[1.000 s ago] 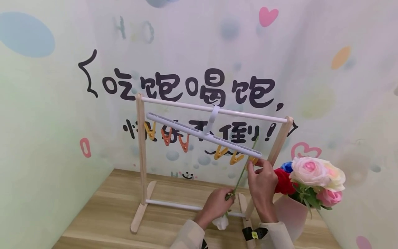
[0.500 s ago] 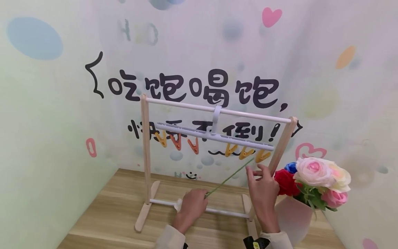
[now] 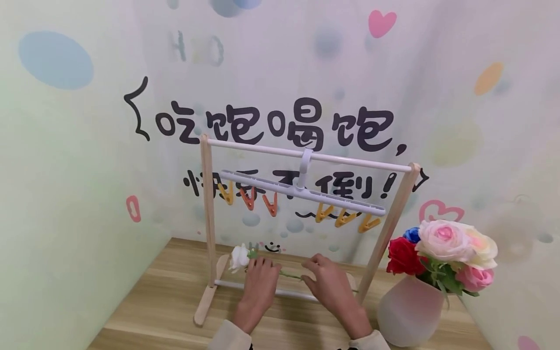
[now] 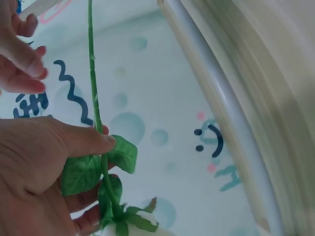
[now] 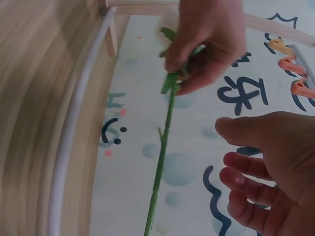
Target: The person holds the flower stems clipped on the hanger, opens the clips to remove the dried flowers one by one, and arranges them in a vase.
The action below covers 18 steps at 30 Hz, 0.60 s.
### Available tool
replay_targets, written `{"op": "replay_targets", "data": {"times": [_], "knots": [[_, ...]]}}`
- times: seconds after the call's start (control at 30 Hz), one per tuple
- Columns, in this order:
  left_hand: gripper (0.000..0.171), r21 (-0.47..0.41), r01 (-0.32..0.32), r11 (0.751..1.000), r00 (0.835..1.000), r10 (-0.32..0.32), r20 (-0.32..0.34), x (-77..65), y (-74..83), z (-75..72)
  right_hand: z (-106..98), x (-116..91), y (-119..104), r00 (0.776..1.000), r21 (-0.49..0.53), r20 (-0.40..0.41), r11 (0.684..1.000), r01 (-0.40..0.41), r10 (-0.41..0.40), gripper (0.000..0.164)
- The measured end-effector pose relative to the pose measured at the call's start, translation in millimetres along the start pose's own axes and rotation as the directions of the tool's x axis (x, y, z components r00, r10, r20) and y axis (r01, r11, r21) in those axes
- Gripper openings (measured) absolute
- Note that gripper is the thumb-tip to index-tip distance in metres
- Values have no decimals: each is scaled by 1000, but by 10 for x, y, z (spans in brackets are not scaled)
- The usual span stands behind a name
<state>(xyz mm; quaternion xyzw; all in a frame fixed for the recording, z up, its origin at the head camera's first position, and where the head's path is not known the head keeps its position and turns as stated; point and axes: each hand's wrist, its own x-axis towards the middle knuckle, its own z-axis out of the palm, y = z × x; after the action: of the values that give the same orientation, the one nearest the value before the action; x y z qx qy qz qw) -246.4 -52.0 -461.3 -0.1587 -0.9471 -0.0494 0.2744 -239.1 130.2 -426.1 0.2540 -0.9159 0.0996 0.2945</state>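
A white artificial rose (image 3: 238, 257) lies crosswise, bloom to the left, in the lower opening of the wooden rack. My left hand (image 3: 259, 291) pinches its green stem (image 4: 94, 83) beside the leaves, thumb against the stem in the left wrist view. Near the stem's bare part is my right hand (image 3: 330, 291); in the right wrist view its fingers (image 5: 251, 191) are apart from the stem and loosely bent, holding nothing. Above both hands a pale hanger (image 3: 302, 192) hangs from the top rod, bearing yellow clips (image 3: 369, 223) and orange clips (image 3: 270, 205).
The rack's wooden posts (image 3: 209, 209) and lower white rod (image 3: 288, 293) surround the hands. A pale vase (image 3: 411, 311) with several colored roses (image 3: 444, 240) stands on the wooden table (image 3: 148, 296) at right. A printed wall sheet hangs behind.
The stem's end has come away from the rightmost clip. My left hand swung the rose so its bloom points left and the stem lies flatter. My right hand left the clip and moved down-left.
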Motion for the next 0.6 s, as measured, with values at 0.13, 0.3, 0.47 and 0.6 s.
{"op": "replay_targets", "data": {"times": [0.13, 0.3, 0.47, 0.6], "knots": [[32, 48, -67, 997, 998, 68, -12, 6, -10, -83, 90, -14, -47, 997, 15, 63, 999, 45, -46, 25], [30, 68, -171, 983, 984, 173, -31, 19, 33, -193, 145, -32, -80, 991, 58, 126, 997, 46, -53, 16], [25, 83, -220, 972, 971, 226, -80, 35, 86, -242, 146, -65, -92, 988, 120, 149, 993, 15, -33, 5], [25, 97, -234, 968, 963, 244, -116, 44, 111, -248, 120, -80, -88, 991, 141, 135, 990, 5, -24, 5]]}}
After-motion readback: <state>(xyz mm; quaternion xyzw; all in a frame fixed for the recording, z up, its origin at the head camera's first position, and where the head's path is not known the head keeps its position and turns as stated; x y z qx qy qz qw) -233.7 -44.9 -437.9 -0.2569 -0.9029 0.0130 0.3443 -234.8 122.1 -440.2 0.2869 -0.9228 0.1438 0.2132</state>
